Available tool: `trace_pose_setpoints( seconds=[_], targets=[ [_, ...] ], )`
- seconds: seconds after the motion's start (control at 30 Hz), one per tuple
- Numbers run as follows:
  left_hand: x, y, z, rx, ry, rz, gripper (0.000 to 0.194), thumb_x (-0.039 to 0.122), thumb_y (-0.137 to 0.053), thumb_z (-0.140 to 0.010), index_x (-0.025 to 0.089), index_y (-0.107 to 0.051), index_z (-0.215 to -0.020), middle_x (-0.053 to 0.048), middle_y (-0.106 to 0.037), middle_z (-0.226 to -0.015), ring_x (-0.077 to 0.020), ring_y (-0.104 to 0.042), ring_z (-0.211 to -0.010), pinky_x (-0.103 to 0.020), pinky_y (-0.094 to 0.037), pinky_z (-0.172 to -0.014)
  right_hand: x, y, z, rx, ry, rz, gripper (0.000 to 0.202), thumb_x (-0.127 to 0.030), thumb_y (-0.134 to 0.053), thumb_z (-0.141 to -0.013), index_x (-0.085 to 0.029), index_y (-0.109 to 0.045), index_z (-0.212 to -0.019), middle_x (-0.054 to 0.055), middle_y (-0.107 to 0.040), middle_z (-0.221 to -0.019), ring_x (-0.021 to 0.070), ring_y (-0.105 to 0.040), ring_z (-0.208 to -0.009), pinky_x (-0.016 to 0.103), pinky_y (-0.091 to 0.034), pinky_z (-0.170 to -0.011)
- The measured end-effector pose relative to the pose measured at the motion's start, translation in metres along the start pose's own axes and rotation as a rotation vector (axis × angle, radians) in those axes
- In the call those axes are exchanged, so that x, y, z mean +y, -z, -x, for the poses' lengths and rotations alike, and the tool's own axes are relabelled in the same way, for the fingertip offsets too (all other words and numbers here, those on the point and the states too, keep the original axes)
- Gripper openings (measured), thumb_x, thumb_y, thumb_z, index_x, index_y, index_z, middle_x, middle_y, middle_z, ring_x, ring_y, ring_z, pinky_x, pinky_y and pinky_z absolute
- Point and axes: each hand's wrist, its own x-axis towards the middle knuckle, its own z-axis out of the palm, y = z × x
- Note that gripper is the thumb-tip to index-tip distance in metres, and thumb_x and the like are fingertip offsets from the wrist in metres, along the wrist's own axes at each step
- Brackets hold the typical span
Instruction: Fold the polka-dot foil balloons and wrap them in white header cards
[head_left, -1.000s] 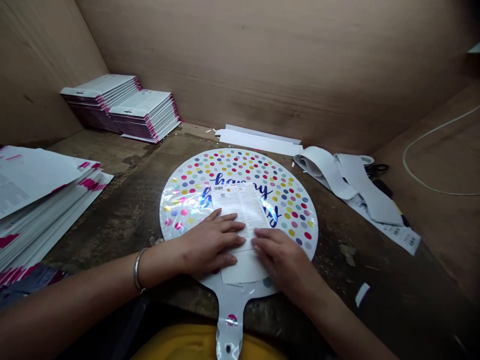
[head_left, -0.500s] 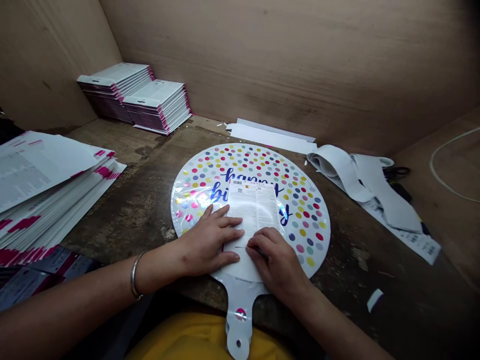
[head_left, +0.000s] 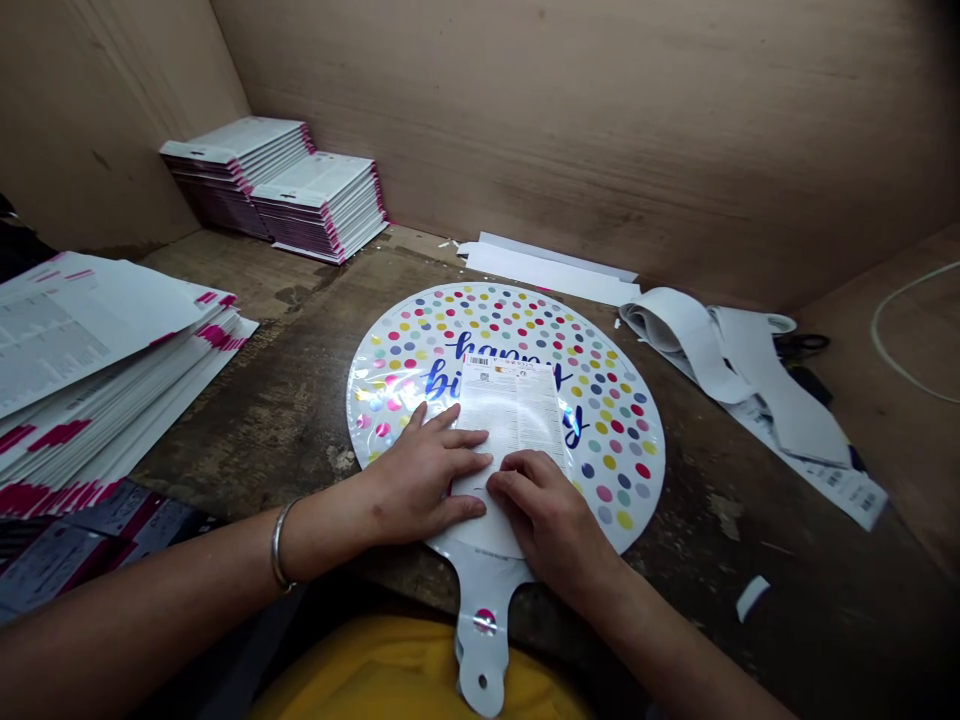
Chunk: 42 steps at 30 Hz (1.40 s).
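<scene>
A round white foil balloon [head_left: 405, 345] with coloured dots and blue "happy birthday" lettering lies flat before me, its tail pointing towards me. On its middle rests a white printed packet [head_left: 534, 405] with a barcode, covering part of the lettering. My left hand [head_left: 431, 478] lies over the packet's left side, fingers spread. From the right, my right hand [head_left: 551, 515] presses on the packet's lower part, beside a short dark slit. Its thumb and curled fingers come together there; whatever is between them, if anything, is hidden.
Stacks of packets [head_left: 319, 205] stand in the far left corner, with a larger pile [head_left: 97, 370] nearer on the left. White strips [head_left: 551, 268] lie by the back wall. At right are a loosely coiled label roll [head_left: 780, 385], scissors [head_left: 804, 345] and a small white scrap [head_left: 751, 597].
My right fingertips have shifted slightly up and left along the packet, partly covering the slit. My left hand stays spread in place. The whole view has moved slightly.
</scene>
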Motion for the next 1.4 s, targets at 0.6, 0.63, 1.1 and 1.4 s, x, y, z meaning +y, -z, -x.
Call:
trace_pose_setpoints(
  seconds=[0.6, 0.63, 1.1, 1.4],
  targets=[
    [-0.001, 0.002, -0.001, -0.004, -0.03, -0.017, 0.046, 0.045, -0.062, -0.079, 0.028, -0.056, -0.122, -0.002, -0.049, -0.136, -0.0406, -0.026, -0.133, -0.068, -0.012, -0.102, 0.007, 0.002, 0.005, 0.001, 0.037, -0.016, 0.02, -0.014, -0.048, -0.088, -0.02, -0.058, -0.105, 0.007, -0.054, -0.103, 0.0171, -0.054, -0.095, 0.031, -0.049, -0.081],
    [-0.001, 0.002, -0.001, -0.001, -0.03, -0.018, 0.046, 0.045, -0.063, -0.079, 0.028, -0.056, -0.121, -0.003, -0.05, -0.136, -0.0405, -0.026, -0.133, -0.068, -0.012, -0.102, 0.008, 0.001, 0.004, 0.001, 0.049, -0.008, 0.021, -0.014, -0.049, -0.088, -0.02, -0.058, -0.106, 0.008, -0.055, -0.103, 0.0173, -0.054, -0.095, 0.031, -0.049, -0.081],
    [-0.002, 0.005, -0.001, -0.017, -0.043, -0.01, 0.046, 0.045, -0.063, -0.079, 0.03, -0.056, -0.122, -0.003, -0.05, -0.136, -0.0395, -0.025, -0.134, -0.068, -0.007, -0.102, 0.01, 0.019, -0.016, -0.122, 0.041, -0.022, 0.012, -0.012, -0.049, -0.086, -0.02, -0.057, -0.089, 0.005, -0.058, -0.092, 0.016, -0.055, -0.085, 0.03, -0.047, -0.075],
    [-0.002, 0.005, -0.003, -0.012, -0.054, 0.007, 0.046, 0.042, -0.066, -0.077, 0.033, -0.056, -0.121, -0.002, -0.051, -0.135, -0.0386, -0.028, -0.133, -0.068, -0.006, -0.103, 0.007, 0.008, -0.029, -0.237, 0.137, 0.077, 0.014, -0.017, -0.044, -0.09, -0.018, -0.058, -0.088, 0.006, -0.056, -0.09, 0.016, -0.054, -0.081, 0.03, -0.045, -0.071]
  ],
)
